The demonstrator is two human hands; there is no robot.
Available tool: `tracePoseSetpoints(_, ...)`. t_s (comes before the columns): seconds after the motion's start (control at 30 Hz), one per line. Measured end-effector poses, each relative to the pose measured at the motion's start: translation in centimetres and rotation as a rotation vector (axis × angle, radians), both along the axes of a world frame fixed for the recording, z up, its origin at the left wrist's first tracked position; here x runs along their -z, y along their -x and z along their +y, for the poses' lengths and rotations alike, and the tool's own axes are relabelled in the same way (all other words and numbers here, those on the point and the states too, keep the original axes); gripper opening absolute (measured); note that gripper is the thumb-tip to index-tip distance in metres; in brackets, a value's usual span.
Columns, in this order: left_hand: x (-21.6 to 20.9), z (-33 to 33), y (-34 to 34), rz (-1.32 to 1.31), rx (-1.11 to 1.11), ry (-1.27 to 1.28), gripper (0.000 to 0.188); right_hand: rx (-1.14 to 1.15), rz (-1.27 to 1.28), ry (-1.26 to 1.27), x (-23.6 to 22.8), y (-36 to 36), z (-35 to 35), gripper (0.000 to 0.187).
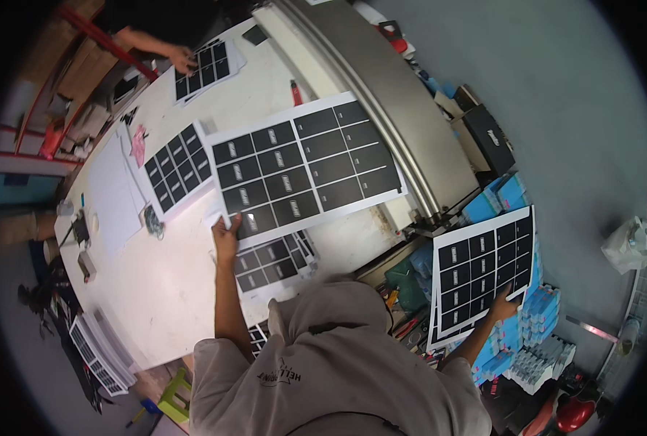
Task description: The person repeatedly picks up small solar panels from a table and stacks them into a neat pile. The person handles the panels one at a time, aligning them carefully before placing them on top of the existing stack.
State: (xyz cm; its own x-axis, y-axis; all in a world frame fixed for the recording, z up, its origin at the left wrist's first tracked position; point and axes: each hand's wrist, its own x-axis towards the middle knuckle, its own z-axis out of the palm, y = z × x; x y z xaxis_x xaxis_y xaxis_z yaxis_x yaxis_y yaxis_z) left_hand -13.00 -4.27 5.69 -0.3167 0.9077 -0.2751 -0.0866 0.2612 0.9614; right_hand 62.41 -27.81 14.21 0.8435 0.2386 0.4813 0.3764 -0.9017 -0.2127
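My left hand (226,234) pinches the lower left corner of a large white sheet (305,163) printed with black rectangles in a grid. The sheet spans the table beside the long metal housing. Out to the right, past the table, my right hand (506,304) grips the lower edge of a few similar printed sheets (476,272), held slightly fanned. Under my left forearm lies a pile of black-printed sheets (269,265), partly hidden by the large sheet. Another stack of printed sheets (178,171) rests to the left of it.
The white table (156,291) carries blank paper (109,192) and a red cutter (296,93). Along its right side runs a long metal machine (381,94). At the far end a co-worker's hand (183,59) touches printed sheets. Blue-wrapped stacks (541,312) stand at lower right.
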Motion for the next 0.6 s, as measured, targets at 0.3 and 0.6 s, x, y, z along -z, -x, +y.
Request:
tracePoseSetpoints(0.3, -30.6, -13.0, 6.5, 0.344, -0.157, -0.152, 0.025, -0.851, 0.148, -0.355, -4.9, 18.9, 23.8, 0.044)
tracePoseSetpoints(0.6, -7.3, -16.5, 6.0, 0.150, -0.143, 0.125, 0.021, -1.294, 0.602, -0.269, -0.6, 36.2, 26.5, 0.033)
